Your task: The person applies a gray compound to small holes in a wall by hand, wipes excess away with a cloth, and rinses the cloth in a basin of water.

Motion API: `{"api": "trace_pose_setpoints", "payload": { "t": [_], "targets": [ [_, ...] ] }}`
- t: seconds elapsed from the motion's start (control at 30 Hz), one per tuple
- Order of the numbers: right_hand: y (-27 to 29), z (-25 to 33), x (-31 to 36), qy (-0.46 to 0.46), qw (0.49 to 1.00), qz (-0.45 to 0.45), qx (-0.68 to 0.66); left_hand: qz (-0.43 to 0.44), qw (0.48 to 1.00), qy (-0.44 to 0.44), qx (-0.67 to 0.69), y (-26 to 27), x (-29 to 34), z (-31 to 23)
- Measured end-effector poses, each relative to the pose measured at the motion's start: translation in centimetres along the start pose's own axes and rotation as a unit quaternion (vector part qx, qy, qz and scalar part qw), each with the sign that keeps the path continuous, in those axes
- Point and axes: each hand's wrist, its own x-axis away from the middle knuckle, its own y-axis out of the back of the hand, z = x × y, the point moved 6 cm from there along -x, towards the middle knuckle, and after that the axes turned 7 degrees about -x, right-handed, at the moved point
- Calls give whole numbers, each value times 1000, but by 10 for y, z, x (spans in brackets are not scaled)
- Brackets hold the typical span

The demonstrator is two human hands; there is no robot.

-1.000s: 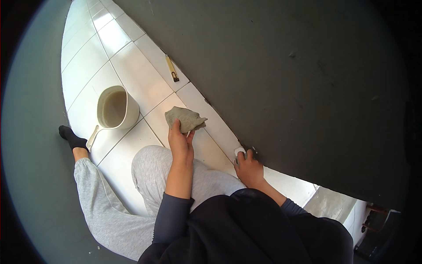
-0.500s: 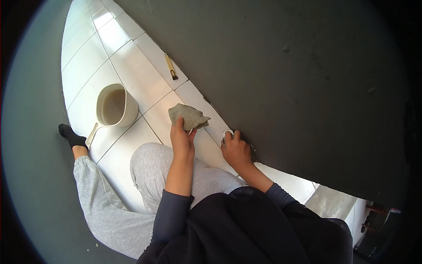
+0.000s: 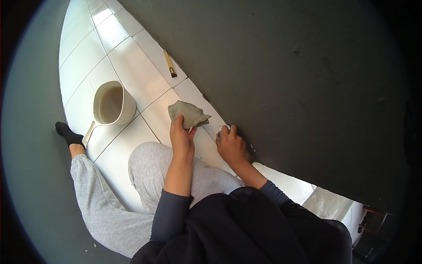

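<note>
Plainly, from where I stand, the left hand (image 3: 179,137) grips a ragged grey-green piece (image 3: 190,113), thumb on its near side, so that it juts out beyond the fingertips, over the white tiles (image 3: 132,61). To that hand's right, the right hand (image 3: 232,146) bends its fingers over a small white thing (image 3: 225,127) beside the edge where the tiles meet a dark grey surface (image 3: 285,88). Most of it is hidden, and I can't tell whether the fingers clasp it or merely press on it. Left of the left hand stands a pale dipper (image 3: 128,110) holding cloudy liquid (image 3: 111,104). Farther out, ahead of both hands, a slim yellow tool (image 3: 169,63) lies near that same edge.
</note>
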Motion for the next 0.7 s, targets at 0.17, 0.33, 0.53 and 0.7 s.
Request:
{"api": "trace_pose_setpoints", "payload": {
  "t": [0.17,0.33,0.53,0.7],
  "targets": [
    [12,-18,37,-19,996,62,59,-20,1000,-1,-22,2,-1,-6],
    [23,-20,58,0,997,43,56,0,1000,8,-3,-2,0,1],
    [6,6,5,9,1000,-8,21,3,999,8,-34,-9,4,1],
    [6,6,-11,3,1000,18,14,10,891,-164,-423,-18,-8,-29]
  ]
}}
